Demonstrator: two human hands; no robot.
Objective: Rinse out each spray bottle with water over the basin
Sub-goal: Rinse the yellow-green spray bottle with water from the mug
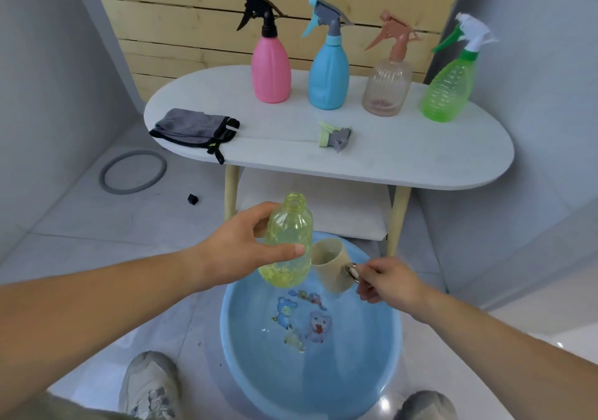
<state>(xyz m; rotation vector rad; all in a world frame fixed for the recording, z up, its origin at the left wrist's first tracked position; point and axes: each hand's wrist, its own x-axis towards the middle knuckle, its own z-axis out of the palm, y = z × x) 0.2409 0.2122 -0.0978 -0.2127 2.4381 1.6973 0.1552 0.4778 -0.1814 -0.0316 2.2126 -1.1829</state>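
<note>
Translucent yellow plastic bottle (pixel 288 241); glossy blue plastic basin (pixel 233 338); matt beige cup (pixel 333 267); grey cloth (pixel 194 126); pale wood slats (pixel 194 31).

White oval table (pixel 420 157), grey tiled floor (pixel 81 219)

Left hand (pixel 236 248) curls in a wide grip; right hand (pixel 386 282) pinches.
</note>
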